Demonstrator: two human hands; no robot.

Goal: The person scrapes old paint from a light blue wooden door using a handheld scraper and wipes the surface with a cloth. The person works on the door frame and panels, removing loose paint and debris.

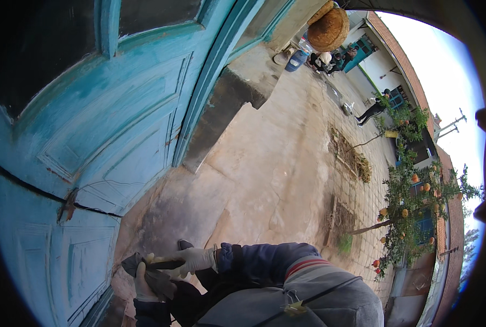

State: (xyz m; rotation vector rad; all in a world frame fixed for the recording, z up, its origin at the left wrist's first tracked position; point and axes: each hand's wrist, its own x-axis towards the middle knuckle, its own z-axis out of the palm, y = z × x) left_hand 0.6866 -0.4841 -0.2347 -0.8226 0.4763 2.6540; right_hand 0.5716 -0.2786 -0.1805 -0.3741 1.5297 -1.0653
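White gloves cover both hands, held close together low in front of me. My left hand (144, 283) grips a crumpled dark grey cloth (161, 282), which hangs in folds past the fingers. From the right reaches my right hand (196, 259), closed around a black elongated item (165, 265) that lies against the cloth. Whether that item is separate from the cloth, I cannot tell. A dark shoe (184, 244) shows just beyond the right hand. My grey top (328, 286) with a red-striped edge and a blue sleeve (267, 259) fill the lower part.
Blue wooden doors (144, 151), wired at a latch (69, 202), stand at the left. A concrete step (243, 88) juts out beside them. Across the courtyard are a fruit tree (406, 212), a standing person (375, 110), a blue barrel (296, 61) and several crouched people (328, 61).
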